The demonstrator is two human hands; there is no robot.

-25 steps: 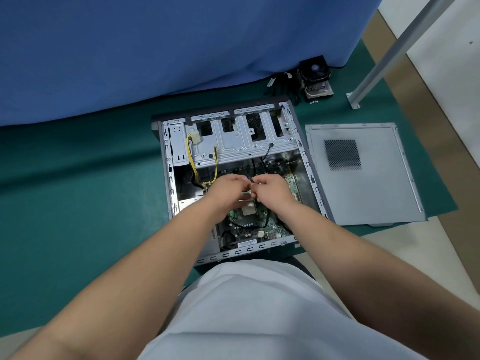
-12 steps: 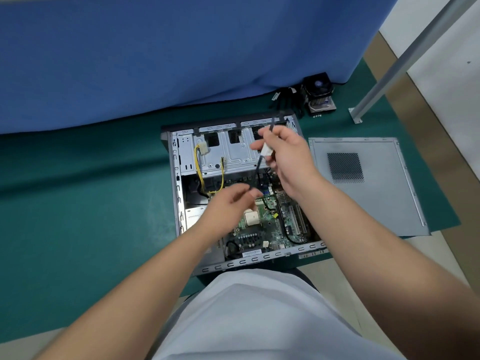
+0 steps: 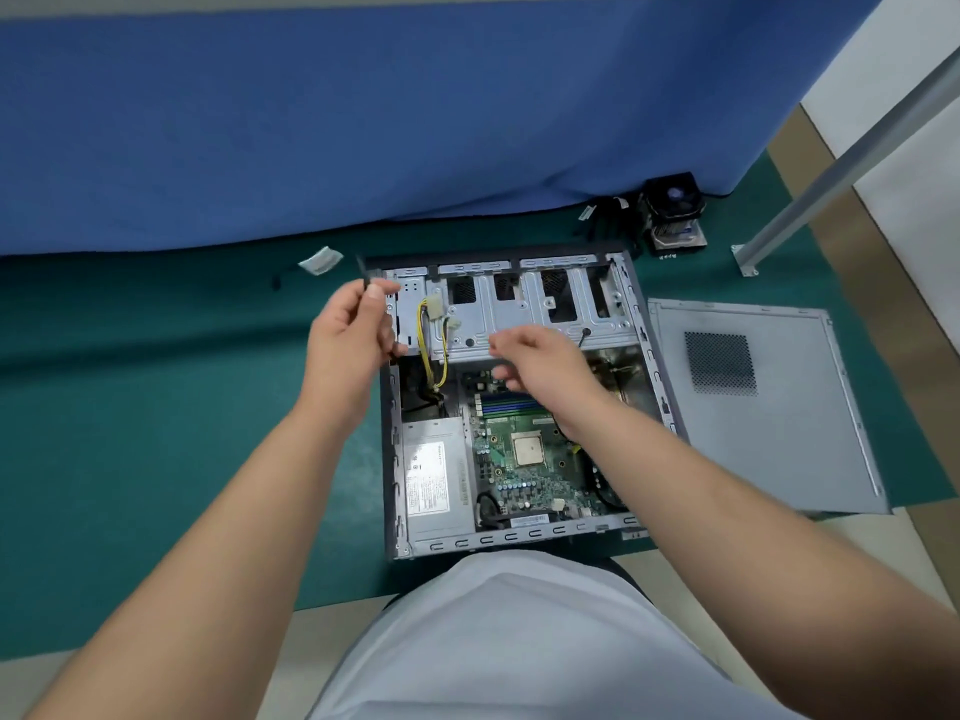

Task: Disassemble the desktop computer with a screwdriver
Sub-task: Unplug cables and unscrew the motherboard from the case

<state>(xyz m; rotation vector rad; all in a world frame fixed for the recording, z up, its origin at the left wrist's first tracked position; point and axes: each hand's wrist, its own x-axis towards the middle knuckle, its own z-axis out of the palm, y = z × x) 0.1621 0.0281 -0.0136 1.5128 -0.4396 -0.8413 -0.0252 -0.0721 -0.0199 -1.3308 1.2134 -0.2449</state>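
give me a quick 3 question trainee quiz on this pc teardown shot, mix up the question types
1. True or false: the side panel is still fitted on the computer case.
2. Multiple choice: where is the left hand? A) flat on the power supply B) raised over the case's far left corner, pinching a thin dark piece C) resting on the side panel
3. Fill in: the removed cooler fan sits on the green mat by the ____ cloth.

Key
1. False: it lies flat on the mat, right of the case.
2. B
3. blue
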